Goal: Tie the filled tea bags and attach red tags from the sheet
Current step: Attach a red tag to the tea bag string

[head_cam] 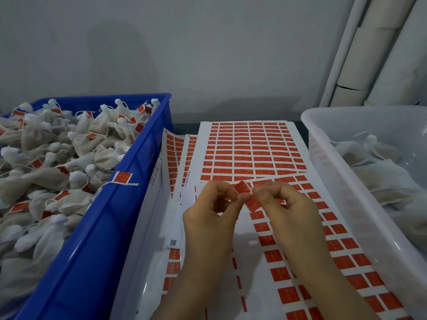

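Note:
Both hands meet above the tag sheets in the centre. My left hand (211,212) and my right hand (285,209) each pinch the same red tag (243,188) between thumb and fingertips; the tag is folded or bent between them. Whether a string runs through it cannot be told. Under the hands lies a sheet of red tags (307,257) with part of its rows peeled off. A full sheet of red tags (249,151) lies behind it. Tied, tagged tea bags (53,162) fill the blue crate (120,218) on the left.
A clear plastic tub (328,162) on the right holds untagged white tea bags (379,172). More tag sheets (172,158) fan out beside the blue crate. One tagged string (122,179) hangs over the crate's rim. White pipes (369,54) stand against the grey wall at back right.

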The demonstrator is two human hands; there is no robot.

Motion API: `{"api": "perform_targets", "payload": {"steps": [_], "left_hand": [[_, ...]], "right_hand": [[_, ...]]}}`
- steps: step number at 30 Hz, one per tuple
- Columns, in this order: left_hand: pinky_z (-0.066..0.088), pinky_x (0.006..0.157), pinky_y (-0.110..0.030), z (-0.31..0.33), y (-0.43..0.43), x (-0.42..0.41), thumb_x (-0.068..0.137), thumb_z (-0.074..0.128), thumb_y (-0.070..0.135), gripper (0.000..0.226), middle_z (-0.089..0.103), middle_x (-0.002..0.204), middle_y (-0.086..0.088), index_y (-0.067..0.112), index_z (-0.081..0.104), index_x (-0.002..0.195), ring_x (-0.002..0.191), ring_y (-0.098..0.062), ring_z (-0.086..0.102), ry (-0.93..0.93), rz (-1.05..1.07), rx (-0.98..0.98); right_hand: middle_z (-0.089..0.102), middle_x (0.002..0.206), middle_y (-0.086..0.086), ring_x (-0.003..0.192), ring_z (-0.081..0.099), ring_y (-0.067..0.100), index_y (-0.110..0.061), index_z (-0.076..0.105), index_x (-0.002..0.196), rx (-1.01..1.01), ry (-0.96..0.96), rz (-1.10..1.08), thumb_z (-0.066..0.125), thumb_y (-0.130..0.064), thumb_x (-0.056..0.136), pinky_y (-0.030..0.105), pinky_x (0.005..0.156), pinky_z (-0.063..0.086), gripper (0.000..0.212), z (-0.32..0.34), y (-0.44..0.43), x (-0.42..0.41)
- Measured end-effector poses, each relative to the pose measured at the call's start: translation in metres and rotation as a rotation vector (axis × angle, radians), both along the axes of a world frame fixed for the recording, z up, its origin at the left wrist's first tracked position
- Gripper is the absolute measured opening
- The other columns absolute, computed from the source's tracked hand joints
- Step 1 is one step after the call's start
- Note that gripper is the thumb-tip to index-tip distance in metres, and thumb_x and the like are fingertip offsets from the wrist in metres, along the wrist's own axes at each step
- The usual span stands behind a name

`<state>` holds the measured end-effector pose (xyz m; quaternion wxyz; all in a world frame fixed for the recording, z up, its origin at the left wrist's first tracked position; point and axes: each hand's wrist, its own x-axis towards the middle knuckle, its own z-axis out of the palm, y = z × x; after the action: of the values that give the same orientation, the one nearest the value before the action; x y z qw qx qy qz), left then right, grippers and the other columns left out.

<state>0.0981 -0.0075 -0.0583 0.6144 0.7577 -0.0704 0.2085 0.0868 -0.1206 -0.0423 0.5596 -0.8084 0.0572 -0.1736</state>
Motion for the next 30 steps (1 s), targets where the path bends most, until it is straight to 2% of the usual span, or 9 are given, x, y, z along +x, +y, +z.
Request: {"api": "perform_targets", "payload": {"steps": [3,5,9,14,17,21,25,30], "left_hand": [[0.044,0.068,0.000,0.0026,0.0007,-0.0011,0.068,0.059,0.044,0.014,0.065,0.083,0.031,0.045,0.062,0.081,0.084,0.008,0.062,0.022,-0.020,0.015],[0.041,0.068,0.003,0.0044,0.0012,-0.0024,0.067,0.058,0.044,0.017,0.064,0.080,0.038,0.050,0.061,0.083,0.086,0.013,0.060,0.034,-0.034,0.017],[0.041,0.071,0.003,0.0058,0.0001,-0.0028,0.067,0.059,0.043,0.019,0.061,0.077,0.043,0.053,0.060,0.083,0.087,0.014,0.060,0.034,-0.054,0.057],[0.044,0.073,0.001,0.0034,-0.0009,-0.0022,0.065,0.060,0.043,0.028,0.063,0.080,0.041,0.046,0.066,0.092,0.088,0.014,0.061,0.090,-0.081,-0.006],[0.049,0.075,-0.005,0.0043,-0.0015,-0.0016,0.063,0.063,0.042,0.029,0.068,0.089,0.032,0.045,0.067,0.092,0.090,0.010,0.063,0.163,-0.107,-0.102],[0.049,0.062,-0.004,0.0077,-0.0022,-0.0003,0.058,0.067,0.043,0.033,0.069,0.085,0.030,0.049,0.064,0.090,0.084,0.008,0.064,0.233,-0.195,-0.148],[0.049,0.066,-0.004,0.0079,-0.0025,-0.0005,0.057,0.069,0.042,0.032,0.070,0.091,0.026,0.048,0.066,0.089,0.088,0.005,0.065,0.242,-0.213,-0.166],[0.046,0.069,-0.001,0.0063,-0.0023,-0.0003,0.057,0.067,0.042,0.029,0.067,0.087,0.035,0.049,0.066,0.085,0.087,0.015,0.062,0.229,-0.189,-0.146]], "right_hand": [[0.057,0.083,-0.026,0.077,0.055,-0.004,-0.038,0.053,0.073,-0.064,-0.052,0.000,0.048,-0.054,0.068,0.004,0.058,0.033,0.018,0.0009,0.0015,-0.0009],[0.057,0.085,-0.024,0.078,0.054,-0.003,-0.038,0.052,0.073,-0.072,-0.070,-0.015,0.048,-0.056,0.065,0.005,0.060,0.032,0.020,0.0012,0.0011,-0.0004],[0.059,0.089,-0.019,0.081,0.055,0.000,-0.035,0.055,0.076,-0.077,-0.098,-0.025,0.049,-0.056,0.065,0.006,0.062,0.033,0.025,-0.0009,-0.0015,0.0009],[0.055,0.086,-0.028,0.080,0.054,-0.003,-0.037,0.054,0.069,-0.080,-0.102,-0.017,0.047,-0.058,0.065,0.004,0.063,0.031,0.023,0.0007,-0.0006,0.0010],[0.058,0.075,-0.029,0.077,0.058,-0.005,-0.035,0.056,0.067,-0.036,-0.086,-0.014,0.049,-0.057,0.065,0.002,0.054,0.037,0.023,0.0014,0.0004,0.0010],[0.056,0.068,-0.042,0.078,0.048,-0.027,-0.033,0.057,0.070,0.053,-0.068,0.003,0.050,-0.056,0.065,-0.008,0.053,0.032,0.025,0.0006,0.0000,0.0011],[0.054,0.067,-0.044,0.076,0.048,-0.027,-0.032,0.057,0.071,0.053,-0.057,-0.008,0.049,-0.057,0.066,-0.008,0.051,0.031,0.026,-0.0007,-0.0016,0.0018],[0.054,0.067,-0.044,0.077,0.048,-0.027,-0.033,0.056,0.071,0.065,-0.058,-0.007,0.048,-0.055,0.067,-0.008,0.052,0.031,0.024,-0.0008,-0.0003,0.0007]]}}
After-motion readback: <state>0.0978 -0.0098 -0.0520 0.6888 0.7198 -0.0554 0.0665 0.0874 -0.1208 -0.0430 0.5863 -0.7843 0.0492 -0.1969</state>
